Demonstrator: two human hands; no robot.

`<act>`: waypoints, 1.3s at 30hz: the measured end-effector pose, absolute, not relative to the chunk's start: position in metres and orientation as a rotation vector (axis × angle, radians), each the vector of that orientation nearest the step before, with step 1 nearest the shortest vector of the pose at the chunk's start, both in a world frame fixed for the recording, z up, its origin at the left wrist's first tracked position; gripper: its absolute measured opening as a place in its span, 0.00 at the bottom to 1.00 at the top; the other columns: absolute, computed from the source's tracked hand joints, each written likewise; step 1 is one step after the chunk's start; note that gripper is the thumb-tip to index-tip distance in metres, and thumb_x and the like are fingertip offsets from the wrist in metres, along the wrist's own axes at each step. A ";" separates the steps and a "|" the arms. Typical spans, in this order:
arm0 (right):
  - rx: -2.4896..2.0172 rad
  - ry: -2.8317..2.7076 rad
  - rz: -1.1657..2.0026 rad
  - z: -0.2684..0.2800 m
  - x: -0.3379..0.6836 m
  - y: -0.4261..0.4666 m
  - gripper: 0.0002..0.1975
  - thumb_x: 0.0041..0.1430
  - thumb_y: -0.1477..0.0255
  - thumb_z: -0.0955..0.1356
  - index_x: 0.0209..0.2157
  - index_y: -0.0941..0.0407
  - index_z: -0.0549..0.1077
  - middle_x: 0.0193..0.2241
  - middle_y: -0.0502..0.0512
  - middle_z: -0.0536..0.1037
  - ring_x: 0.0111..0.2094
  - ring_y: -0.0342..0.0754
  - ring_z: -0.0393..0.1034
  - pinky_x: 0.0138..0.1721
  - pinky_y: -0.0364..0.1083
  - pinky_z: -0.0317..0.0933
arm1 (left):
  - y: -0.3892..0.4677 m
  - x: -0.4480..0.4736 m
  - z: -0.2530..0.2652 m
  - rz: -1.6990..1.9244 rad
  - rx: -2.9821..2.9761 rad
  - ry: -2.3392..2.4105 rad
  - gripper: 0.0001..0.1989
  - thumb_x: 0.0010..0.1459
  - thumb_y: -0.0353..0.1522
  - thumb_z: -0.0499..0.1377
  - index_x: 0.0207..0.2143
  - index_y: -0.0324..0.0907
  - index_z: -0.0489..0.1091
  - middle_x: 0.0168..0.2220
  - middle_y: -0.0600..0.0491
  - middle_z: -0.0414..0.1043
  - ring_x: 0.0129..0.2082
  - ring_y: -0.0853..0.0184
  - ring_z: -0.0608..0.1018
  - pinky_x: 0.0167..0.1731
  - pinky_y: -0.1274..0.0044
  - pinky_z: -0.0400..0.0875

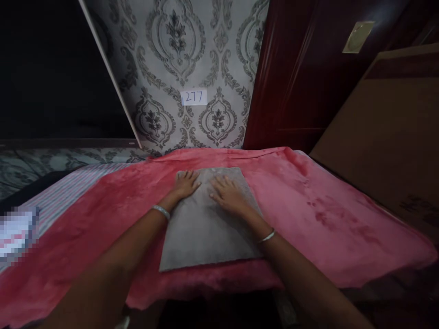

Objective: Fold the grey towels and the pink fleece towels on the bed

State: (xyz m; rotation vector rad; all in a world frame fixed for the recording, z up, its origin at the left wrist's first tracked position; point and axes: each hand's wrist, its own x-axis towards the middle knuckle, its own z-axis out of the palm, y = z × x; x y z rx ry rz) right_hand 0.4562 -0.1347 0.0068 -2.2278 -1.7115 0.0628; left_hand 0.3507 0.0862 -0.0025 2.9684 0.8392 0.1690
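A grey rectangular cloth (206,237) lies spread flat on a pink-red plush blanket (302,219). My left hand (185,183) rests palm down at the cloth's far left corner, fingers spread. Further right, my right hand (229,194) presses flat on the upper part of the same cloth, its fingers apart and pointing away from me. Neither hand grasps anything. The cloth's near edge runs close to the blanket's front edge, and part of its right side is hidden under my right forearm.
At the left, a striped cloth (65,194) shows from under the blanket, with a blurred-out object (15,233) on it. A dark screen (61,73) stands behind. A cardboard box (387,132) leans at the right. A paper marked 277 (194,97) is on the patterned wall.
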 end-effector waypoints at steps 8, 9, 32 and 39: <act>-2.269 -1.819 0.074 -0.025 0.450 -0.130 0.31 0.71 0.52 0.57 0.71 0.44 0.51 0.73 0.51 0.48 0.72 0.62 0.37 0.67 0.71 0.37 | 0.082 0.348 -0.020 0.149 2.970 0.821 0.33 0.69 0.50 0.41 0.71 0.49 0.52 0.73 0.46 0.48 0.73 0.51 0.51 0.69 0.51 0.41; -2.280 -1.819 0.071 -0.023 0.451 -0.130 0.31 0.71 0.52 0.57 0.71 0.44 0.51 0.73 0.51 0.48 0.72 0.62 0.37 0.67 0.71 0.37 | 0.082 0.348 -0.020 0.164 2.968 0.820 0.33 0.68 0.50 0.41 0.71 0.49 0.52 0.73 0.46 0.48 0.72 0.51 0.51 0.69 0.51 0.41; -2.007 -1.760 0.131 -0.047 0.378 -0.317 0.28 0.70 0.65 0.61 0.70 0.48 0.57 0.69 0.53 0.58 0.71 0.52 0.46 0.70 0.62 0.44 | 0.062 0.291 -0.015 0.339 2.865 0.757 0.27 0.66 0.39 0.49 0.63 0.38 0.67 0.66 0.44 0.63 0.68 0.56 0.62 0.68 0.66 0.55; -2.112 -1.536 -0.139 -0.070 0.390 -0.307 0.27 0.67 0.67 0.62 0.67 0.51 0.63 0.69 0.59 0.59 0.70 0.57 0.47 0.67 0.65 0.48 | -0.062 0.221 -0.019 0.373 2.899 0.084 0.24 0.68 0.42 0.50 0.62 0.46 0.67 0.67 0.47 0.62 0.67 0.56 0.64 0.65 0.60 0.60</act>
